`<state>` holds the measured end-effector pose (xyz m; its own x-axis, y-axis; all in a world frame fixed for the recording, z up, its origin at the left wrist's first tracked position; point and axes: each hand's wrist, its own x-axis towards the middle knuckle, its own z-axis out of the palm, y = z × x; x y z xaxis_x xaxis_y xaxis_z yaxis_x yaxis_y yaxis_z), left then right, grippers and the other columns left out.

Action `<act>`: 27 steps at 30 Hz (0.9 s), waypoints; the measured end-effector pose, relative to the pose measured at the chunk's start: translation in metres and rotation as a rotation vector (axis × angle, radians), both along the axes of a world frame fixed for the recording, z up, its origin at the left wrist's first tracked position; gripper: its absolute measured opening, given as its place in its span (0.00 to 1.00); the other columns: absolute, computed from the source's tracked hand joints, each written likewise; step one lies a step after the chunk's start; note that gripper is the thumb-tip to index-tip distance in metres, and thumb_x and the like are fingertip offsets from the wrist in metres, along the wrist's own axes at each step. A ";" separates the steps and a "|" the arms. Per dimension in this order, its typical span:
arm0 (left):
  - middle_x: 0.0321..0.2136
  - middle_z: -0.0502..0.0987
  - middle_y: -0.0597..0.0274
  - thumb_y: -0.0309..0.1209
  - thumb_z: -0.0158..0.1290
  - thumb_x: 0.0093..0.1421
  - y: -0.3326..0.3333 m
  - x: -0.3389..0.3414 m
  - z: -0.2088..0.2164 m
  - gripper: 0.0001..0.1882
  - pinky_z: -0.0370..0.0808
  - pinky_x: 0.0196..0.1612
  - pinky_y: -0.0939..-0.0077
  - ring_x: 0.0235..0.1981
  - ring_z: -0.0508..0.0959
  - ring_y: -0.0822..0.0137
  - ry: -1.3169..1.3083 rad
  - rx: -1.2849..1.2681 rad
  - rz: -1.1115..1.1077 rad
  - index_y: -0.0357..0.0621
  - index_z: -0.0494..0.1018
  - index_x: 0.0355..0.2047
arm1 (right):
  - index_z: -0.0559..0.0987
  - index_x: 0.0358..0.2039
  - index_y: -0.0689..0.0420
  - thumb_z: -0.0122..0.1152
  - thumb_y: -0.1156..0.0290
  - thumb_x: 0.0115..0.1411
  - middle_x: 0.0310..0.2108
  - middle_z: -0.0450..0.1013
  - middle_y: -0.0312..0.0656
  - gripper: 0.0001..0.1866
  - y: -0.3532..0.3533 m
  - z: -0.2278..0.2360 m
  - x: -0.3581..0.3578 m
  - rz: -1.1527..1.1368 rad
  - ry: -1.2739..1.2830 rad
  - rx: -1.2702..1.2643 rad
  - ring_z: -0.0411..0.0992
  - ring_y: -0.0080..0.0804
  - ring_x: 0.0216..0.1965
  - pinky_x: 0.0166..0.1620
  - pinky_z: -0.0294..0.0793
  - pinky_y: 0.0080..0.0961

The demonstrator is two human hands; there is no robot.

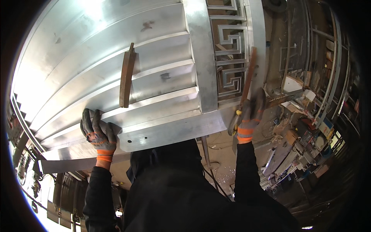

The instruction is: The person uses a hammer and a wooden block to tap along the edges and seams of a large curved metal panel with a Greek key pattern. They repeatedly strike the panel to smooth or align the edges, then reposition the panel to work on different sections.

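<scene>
A large silver metal panel (164, 79) with long raised ribs lies before me. My left hand (98, 133), in a grey glove with an orange cuff, rests on its near edge, fingers spread and nothing held. At the panel's right end my right hand (250, 118), gloved alike, is upright beside the near corner. Against its inner side is a small yellow and dark object whose kind I cannot make out. A narrow rusty-brown bar (249, 73) runs away from that hand over the panel's right border. Another brown bar (126, 75) lies across the ribs.
A frame with square spiral grillework (233, 79) forms the panel's right side. Two dark holes show in the near edge face (174, 135). Boxes, scraps and tools (297, 135) crowd the right, beside long metal rails (334, 73). A thin stand leg (205, 150) shows below.
</scene>
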<state>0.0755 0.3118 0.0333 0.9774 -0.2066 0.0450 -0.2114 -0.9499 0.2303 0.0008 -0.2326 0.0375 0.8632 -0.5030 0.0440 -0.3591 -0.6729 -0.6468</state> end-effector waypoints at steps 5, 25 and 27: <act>0.76 0.68 0.41 0.38 0.61 0.61 0.000 0.000 0.001 0.38 0.57 0.79 0.37 0.77 0.66 0.37 0.010 -0.010 -0.008 0.48 0.74 0.73 | 0.75 0.74 0.62 0.64 0.69 0.73 0.74 0.70 0.55 0.31 0.001 0.003 0.002 -0.034 -0.011 0.009 0.67 0.57 0.74 0.75 0.66 0.49; 0.73 0.71 0.40 0.40 0.61 0.62 0.000 -0.002 0.009 0.34 0.63 0.76 0.37 0.73 0.70 0.34 -0.049 -0.025 -0.002 0.53 0.78 0.70 | 0.79 0.73 0.52 0.66 0.55 0.74 0.59 0.85 0.51 0.30 0.115 0.070 0.072 0.547 0.328 0.055 0.84 0.56 0.55 0.60 0.81 0.50; 0.73 0.71 0.41 0.41 0.62 0.62 0.000 -0.002 0.013 0.34 0.60 0.78 0.36 0.76 0.69 0.38 -0.046 -0.026 -0.010 0.52 0.77 0.70 | 0.77 0.75 0.49 0.59 0.46 0.76 0.60 0.85 0.52 0.33 0.137 0.076 0.096 0.546 0.722 -0.055 0.83 0.58 0.58 0.62 0.81 0.51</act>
